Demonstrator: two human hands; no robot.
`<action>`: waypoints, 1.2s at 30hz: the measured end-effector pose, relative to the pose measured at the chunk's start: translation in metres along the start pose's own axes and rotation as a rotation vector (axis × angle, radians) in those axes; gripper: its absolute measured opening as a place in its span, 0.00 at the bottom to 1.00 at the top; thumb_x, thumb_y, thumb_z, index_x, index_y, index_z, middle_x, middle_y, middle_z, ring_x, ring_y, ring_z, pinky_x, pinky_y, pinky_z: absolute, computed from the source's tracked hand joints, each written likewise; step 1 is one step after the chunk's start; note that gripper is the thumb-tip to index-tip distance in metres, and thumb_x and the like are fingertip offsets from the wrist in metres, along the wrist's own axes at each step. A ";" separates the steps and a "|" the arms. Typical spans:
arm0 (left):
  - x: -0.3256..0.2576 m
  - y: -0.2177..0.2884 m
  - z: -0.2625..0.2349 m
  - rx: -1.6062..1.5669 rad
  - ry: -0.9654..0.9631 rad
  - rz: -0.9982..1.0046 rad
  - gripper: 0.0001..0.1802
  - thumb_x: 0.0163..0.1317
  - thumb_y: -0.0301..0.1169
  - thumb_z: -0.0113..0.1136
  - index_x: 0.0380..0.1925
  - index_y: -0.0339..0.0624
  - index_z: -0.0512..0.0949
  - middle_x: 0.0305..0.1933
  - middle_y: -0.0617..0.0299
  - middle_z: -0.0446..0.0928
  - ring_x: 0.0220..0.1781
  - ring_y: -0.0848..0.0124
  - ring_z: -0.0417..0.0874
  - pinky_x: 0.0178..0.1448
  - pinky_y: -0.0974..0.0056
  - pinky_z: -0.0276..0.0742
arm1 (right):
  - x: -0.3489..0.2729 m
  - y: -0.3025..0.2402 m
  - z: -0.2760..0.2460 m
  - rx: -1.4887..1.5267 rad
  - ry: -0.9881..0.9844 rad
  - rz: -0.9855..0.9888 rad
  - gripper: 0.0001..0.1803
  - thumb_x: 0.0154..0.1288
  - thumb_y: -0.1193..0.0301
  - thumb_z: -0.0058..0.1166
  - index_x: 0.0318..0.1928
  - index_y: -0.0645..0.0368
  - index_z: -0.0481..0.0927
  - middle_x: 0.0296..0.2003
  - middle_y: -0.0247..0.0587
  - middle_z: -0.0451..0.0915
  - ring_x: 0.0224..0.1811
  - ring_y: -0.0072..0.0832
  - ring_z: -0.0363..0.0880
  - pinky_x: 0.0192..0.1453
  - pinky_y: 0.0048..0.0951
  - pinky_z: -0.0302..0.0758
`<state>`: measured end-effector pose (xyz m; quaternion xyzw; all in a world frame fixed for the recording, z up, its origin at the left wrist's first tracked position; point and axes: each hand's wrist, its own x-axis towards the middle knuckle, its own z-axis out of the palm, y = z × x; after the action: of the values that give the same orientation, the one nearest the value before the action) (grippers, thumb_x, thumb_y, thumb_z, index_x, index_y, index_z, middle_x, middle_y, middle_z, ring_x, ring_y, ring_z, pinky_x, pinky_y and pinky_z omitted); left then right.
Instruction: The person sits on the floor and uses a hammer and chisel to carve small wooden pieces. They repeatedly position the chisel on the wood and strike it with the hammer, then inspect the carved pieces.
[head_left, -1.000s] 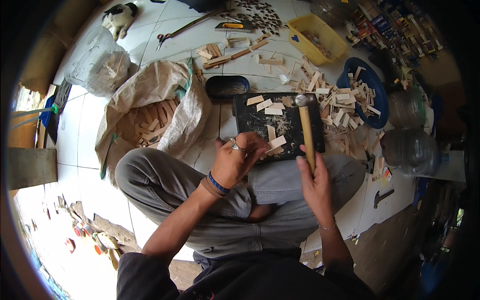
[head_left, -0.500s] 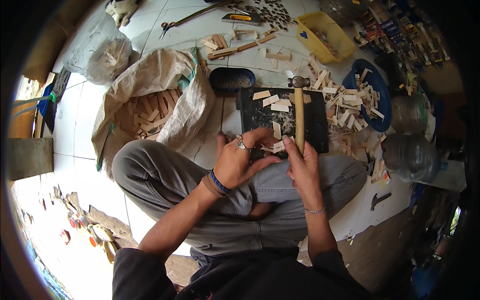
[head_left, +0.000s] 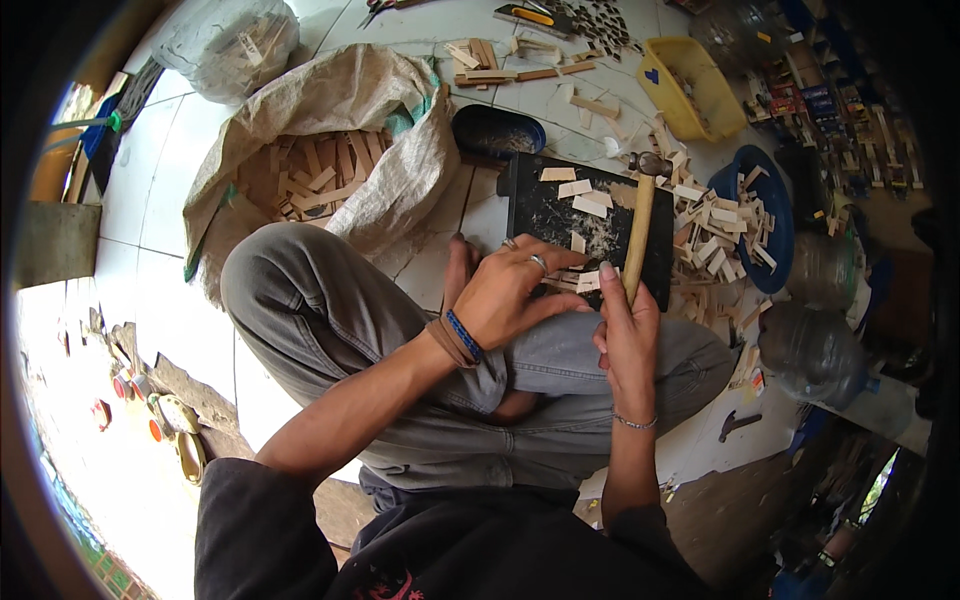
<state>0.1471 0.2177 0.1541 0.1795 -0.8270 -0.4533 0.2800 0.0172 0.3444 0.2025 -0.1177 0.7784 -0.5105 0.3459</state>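
My right hand (head_left: 630, 325) is closed around the wooden handle of a hammer (head_left: 640, 222), whose metal head points away from me. Its thumb also rests against a small pale wood piece (head_left: 590, 281). Beside it, my left hand (head_left: 512, 290) reaches in over the near edge of a black board (head_left: 655, 215), index finger and thumb stretched out and apart. Small wood bits lie between those fingertips; whether they touch is hard to make out. Several flat wood pieces (head_left: 575, 188) and sawdust lie on the board.
An open woven sack (head_left: 400, 150) of wood strips stands at the left. A dark blue oval tub (head_left: 498, 133) sits behind the board. Right of it are a heap of wood pieces (head_left: 715, 215), a blue basin (head_left: 778, 190) and a yellow tub (head_left: 690, 90). Another hammer (head_left: 738, 427) lies at the right.
The view has shifted, so the board and surroundings sit differently in the picture. My left hand's fingers have moved farther over the board. My right hand still grips the hammer.
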 end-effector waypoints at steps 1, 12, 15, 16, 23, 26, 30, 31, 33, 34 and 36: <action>0.000 -0.001 0.001 -0.001 -0.001 0.007 0.23 0.57 0.49 0.76 0.50 0.53 0.88 0.46 0.67 0.88 0.53 0.65 0.86 0.55 0.55 0.71 | 0.000 0.000 0.000 0.002 0.002 -0.001 0.19 0.78 0.55 0.60 0.33 0.53 0.73 0.22 0.21 0.62 0.15 0.08 0.55 0.14 0.16 0.54; 0.001 -0.011 0.013 -0.147 0.071 0.105 0.18 0.58 0.41 0.75 0.45 0.43 0.88 0.45 0.60 0.89 0.49 0.59 0.88 0.53 0.56 0.81 | -0.003 -0.001 0.003 -0.033 0.036 -0.011 0.20 0.79 0.54 0.59 0.33 0.52 0.72 0.21 0.21 0.61 0.15 0.08 0.54 0.14 0.16 0.54; 0.000 -0.010 0.011 -0.132 0.057 0.113 0.18 0.58 0.40 0.75 0.45 0.42 0.88 0.46 0.59 0.89 0.49 0.58 0.89 0.53 0.57 0.82 | -0.004 0.000 0.003 -0.035 0.037 -0.020 0.19 0.79 0.54 0.58 0.34 0.52 0.72 0.21 0.21 0.61 0.15 0.08 0.54 0.14 0.16 0.54; 0.000 -0.010 0.011 -0.122 0.060 0.115 0.18 0.58 0.41 0.75 0.45 0.43 0.88 0.46 0.60 0.89 0.49 0.58 0.89 0.53 0.57 0.82 | -0.004 0.001 0.003 -0.035 0.037 -0.020 0.19 0.79 0.54 0.58 0.34 0.52 0.72 0.21 0.20 0.61 0.15 0.08 0.54 0.14 0.16 0.54; -0.002 -0.009 0.010 -0.040 0.062 0.086 0.18 0.59 0.46 0.74 0.45 0.51 0.89 0.47 0.67 0.90 0.48 0.65 0.89 0.51 0.58 0.77 | -0.004 0.005 0.003 -0.037 0.042 -0.027 0.19 0.80 0.53 0.57 0.36 0.54 0.75 0.21 0.21 0.61 0.15 0.08 0.55 0.14 0.16 0.54; -0.003 -0.008 0.010 0.005 0.050 0.066 0.18 0.59 0.47 0.74 0.44 0.53 0.89 0.47 0.69 0.90 0.49 0.67 0.89 0.53 0.56 0.74 | -0.005 0.007 0.003 -0.030 0.047 -0.021 0.20 0.80 0.52 0.56 0.37 0.55 0.75 0.21 0.21 0.61 0.15 0.08 0.55 0.13 0.16 0.54; -0.003 -0.008 0.010 0.003 0.048 0.043 0.17 0.59 0.48 0.74 0.44 0.54 0.89 0.47 0.71 0.90 0.49 0.68 0.89 0.54 0.53 0.72 | -0.004 0.008 0.003 -0.021 0.037 -0.047 0.20 0.80 0.53 0.56 0.37 0.55 0.75 0.21 0.21 0.61 0.15 0.08 0.55 0.13 0.16 0.55; -0.003 -0.008 0.010 0.001 0.046 0.041 0.17 0.59 0.48 0.74 0.44 0.54 0.89 0.47 0.71 0.90 0.49 0.68 0.89 0.54 0.53 0.72 | -0.004 0.008 0.003 -0.022 0.032 -0.057 0.20 0.80 0.53 0.56 0.37 0.55 0.75 0.21 0.21 0.61 0.15 0.08 0.55 0.13 0.16 0.55; -0.003 -0.009 0.010 -0.005 0.043 0.038 0.18 0.59 0.48 0.74 0.44 0.54 0.89 0.47 0.71 0.90 0.49 0.68 0.89 0.54 0.52 0.72 | -0.004 0.009 0.003 -0.028 0.036 -0.058 0.19 0.80 0.53 0.55 0.37 0.55 0.75 0.21 0.21 0.61 0.15 0.08 0.55 0.13 0.16 0.55; -0.003 -0.009 0.011 -0.008 0.042 0.036 0.18 0.58 0.48 0.74 0.44 0.54 0.89 0.47 0.71 0.90 0.49 0.68 0.89 0.54 0.52 0.72 | -0.003 0.009 0.002 -0.031 0.037 -0.058 0.19 0.81 0.53 0.55 0.37 0.55 0.75 0.21 0.21 0.61 0.15 0.08 0.55 0.13 0.16 0.55; -0.003 -0.009 0.011 -0.013 0.044 0.033 0.18 0.58 0.49 0.74 0.44 0.54 0.89 0.47 0.71 0.90 0.49 0.68 0.89 0.54 0.51 0.71 | -0.003 0.009 0.002 -0.029 0.032 -0.061 0.19 0.81 0.54 0.56 0.37 0.55 0.75 0.21 0.21 0.61 0.15 0.08 0.55 0.14 0.16 0.55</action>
<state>0.1430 0.2216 0.1406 0.1740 -0.8203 -0.4501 0.3068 0.0222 0.3489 0.1952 -0.1383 0.7871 -0.5113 0.3161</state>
